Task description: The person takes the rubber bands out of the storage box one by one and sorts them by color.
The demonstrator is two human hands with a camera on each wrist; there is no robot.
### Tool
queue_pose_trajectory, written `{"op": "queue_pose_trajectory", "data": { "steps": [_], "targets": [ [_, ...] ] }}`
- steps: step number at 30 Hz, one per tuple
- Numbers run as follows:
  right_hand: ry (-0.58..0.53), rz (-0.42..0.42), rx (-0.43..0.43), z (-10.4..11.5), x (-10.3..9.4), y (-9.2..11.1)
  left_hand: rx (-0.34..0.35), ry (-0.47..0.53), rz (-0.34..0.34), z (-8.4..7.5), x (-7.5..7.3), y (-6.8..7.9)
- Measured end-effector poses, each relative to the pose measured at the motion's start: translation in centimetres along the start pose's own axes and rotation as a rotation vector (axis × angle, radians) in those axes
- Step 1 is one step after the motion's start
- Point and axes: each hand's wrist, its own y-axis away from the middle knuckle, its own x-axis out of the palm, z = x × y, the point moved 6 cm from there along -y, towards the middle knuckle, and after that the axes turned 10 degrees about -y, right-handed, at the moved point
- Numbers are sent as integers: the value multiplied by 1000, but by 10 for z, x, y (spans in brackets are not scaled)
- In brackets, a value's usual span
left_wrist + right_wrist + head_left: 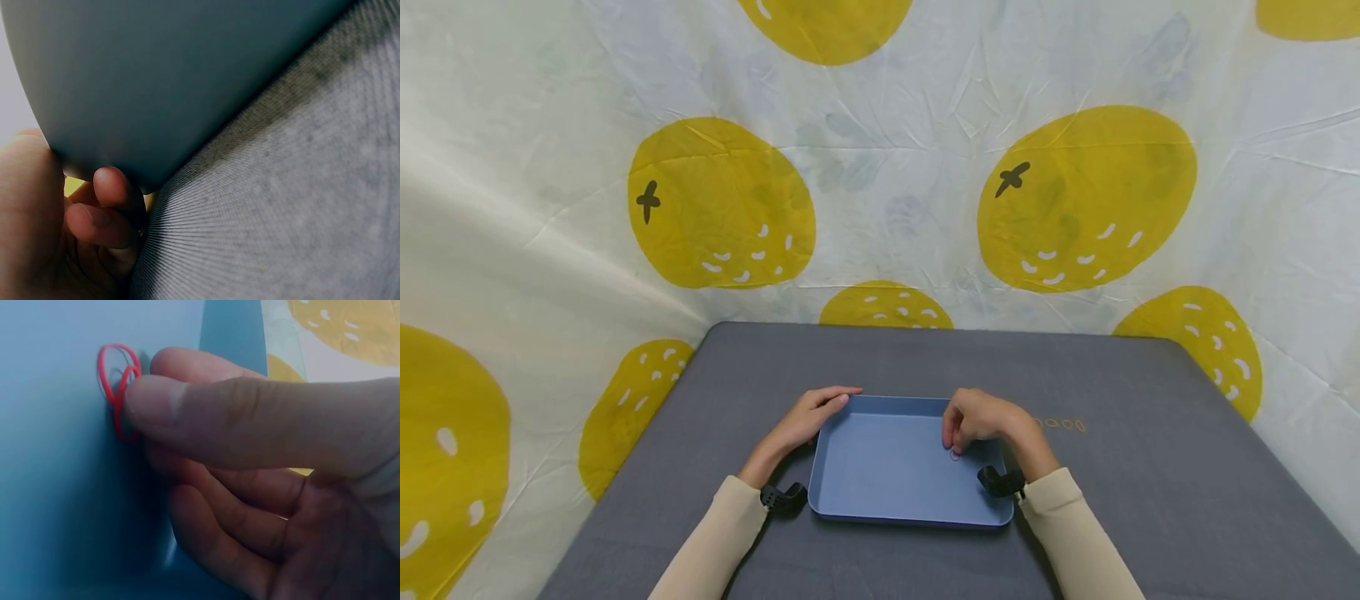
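Note:
A shallow blue tray lies on the grey-covered table. At its far left corner my left hand grips the edge; in the left wrist view the fingers curl by the tray's corner. Over the right part of the tray, my right hand pinches a thin red rubber band between thumb and forefinger. The band shows as two overlapping loops, partly hidden by the thumb, and I cannot tell whether it is one twisted band or two. Its lower part hangs close to the tray floor.
Several small orange loops lie in a row on the grey tabletop, just right of the tray and partly behind my right wrist. A pale curtain printed with yellow fruit hangs behind the table and along its sides.

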Motion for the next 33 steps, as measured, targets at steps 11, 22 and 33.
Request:
{"op": "queue_pose_trajectory", "data": {
  "steps": [11,22,33],
  "targets": [
    [98,-23,30,1,2,-2,19,3,6,-2,0,-2],
    [50,-20,-49,1,3,-6,6,7,4,-2,2,-2],
    [-101,-16,-160,1,3,-14,20,-2,8,-1,-1,-2]
  ]
}}
